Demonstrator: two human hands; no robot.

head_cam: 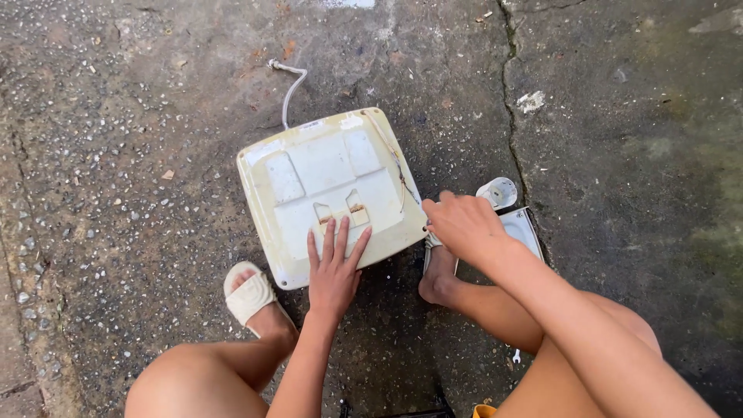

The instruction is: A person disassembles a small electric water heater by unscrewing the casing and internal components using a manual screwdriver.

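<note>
I press my left hand (334, 267) flat, fingers spread, on the near edge of the yellowed plastic panel (329, 193) lying on the concrete floor (139, 155). My right hand (463, 223) curls over its right corner (whether it pinches the thin wire (400, 172) there, I cannot tell). Steady downward weight should stop the panel sliding.

Ground: rough concrete floor (139, 155), dark grey, speckled with pale embedded pebbles, outdoors under even daylight. One long crack (512, 116) runs down from the top edge on the right side. Greenish staining (696, 232) at the far right. Scattered dry leaf bits (288, 49) and a pale chipped patch (531, 101). Paler slab edge (19, 325) at lower left.
</note>
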